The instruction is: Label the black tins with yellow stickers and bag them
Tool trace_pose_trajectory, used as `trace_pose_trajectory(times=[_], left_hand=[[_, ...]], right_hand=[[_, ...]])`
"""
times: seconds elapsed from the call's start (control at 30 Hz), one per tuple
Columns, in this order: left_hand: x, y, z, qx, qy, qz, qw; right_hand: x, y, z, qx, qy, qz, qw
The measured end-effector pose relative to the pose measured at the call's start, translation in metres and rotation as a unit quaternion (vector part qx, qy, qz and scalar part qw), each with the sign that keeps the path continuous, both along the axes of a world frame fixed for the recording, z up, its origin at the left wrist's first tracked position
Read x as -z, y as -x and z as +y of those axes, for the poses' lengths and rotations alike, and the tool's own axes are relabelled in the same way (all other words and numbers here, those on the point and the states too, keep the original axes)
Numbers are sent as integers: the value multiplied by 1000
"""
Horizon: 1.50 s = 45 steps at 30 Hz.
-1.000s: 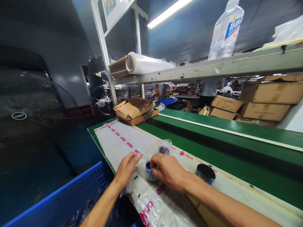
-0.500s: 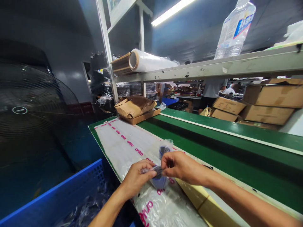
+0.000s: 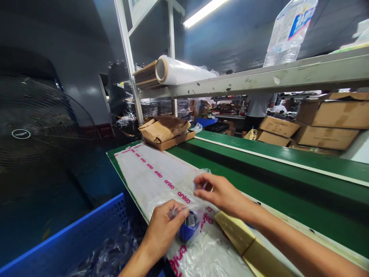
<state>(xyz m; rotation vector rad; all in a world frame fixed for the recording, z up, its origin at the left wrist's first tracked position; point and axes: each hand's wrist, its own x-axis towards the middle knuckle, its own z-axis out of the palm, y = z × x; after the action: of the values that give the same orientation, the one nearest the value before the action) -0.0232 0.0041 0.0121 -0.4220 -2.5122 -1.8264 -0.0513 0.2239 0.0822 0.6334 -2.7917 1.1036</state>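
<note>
My left hand (image 3: pixel 167 221) is closed, thumb against fingers, on the gathered edge of a clear plastic bag. Inside this bag is a round blue item with a dark middle (image 3: pixel 188 231), its exact kind unclear. It hangs just over the white sheet printed with pink "anko" lettering (image 3: pixel 170 163). My right hand (image 3: pixel 215 190) is apart from that bag, farther up the sheet, its curled fingers and thumb spaced apart. They are around a second clear plastic bag (image 3: pixel 205 171), which the hand mostly covers; a firm grip on it does not show.
A blue crate (image 3: pixel 86 221) with clear-wrapped dark items is at lower left. Yellowish cardboard (image 3: pixel 245 238) lies right of the sheet, beside the green belt (image 3: pixel 288 181). A carton tray with brown paper (image 3: pixel 165 132) stands at the far end, under a shelf (image 3: pixel 245 80). A fan (image 3: pixel 23 134) is at left.
My right hand has left the bag in my left hand and moved up the sheet to the second bag. The left-hand bag has tipped and shifted down, showing more of the blue item.
</note>
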Motion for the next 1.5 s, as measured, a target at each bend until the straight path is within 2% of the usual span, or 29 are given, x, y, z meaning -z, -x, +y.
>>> trace_pose_trajectory(times=[0.1, 0.23, 0.37, 0.5, 0.67, 0.8, 0.97, 1.17, 1.33, 1.5], left_hand=[[-2, -1, 1, -30, 3, -15, 999], [-6, 0, 8, -89, 10, 5, 996], [-4, 8, 15, -116, 17, 37, 992], [-3, 15, 16, -127, 31, 46, 990], [-7, 12, 16, -86, 62, 49, 993], [-10, 7, 20, -69, 104, 57, 991], [-11, 12, 27, -46, 137, 95, 985], [-9, 26, 33, -13, 128, 102, 986], [-5, 16, 37, -38, 136, 110, 984], [-2, 5, 23, -105, 111, 91, 984]], right_hand=[[-1, 30, 3, 130, -129, 76, 980], [13, 58, 3, 165, -169, 28, 971], [26, 64, 3, 149, -164, 11, 975], [23, 60, 8, 105, -138, 1, 985], [12, 35, 7, 0, -80, -3, 997], [12, 18, -4, -56, -43, -3, 998], [16, 17, -17, -89, -24, 17, 996], [15, 14, -17, -120, 11, 22, 992], [17, 0, -16, -105, 28, 12, 994], [19, -11, -14, 9, 34, 40, 999]])
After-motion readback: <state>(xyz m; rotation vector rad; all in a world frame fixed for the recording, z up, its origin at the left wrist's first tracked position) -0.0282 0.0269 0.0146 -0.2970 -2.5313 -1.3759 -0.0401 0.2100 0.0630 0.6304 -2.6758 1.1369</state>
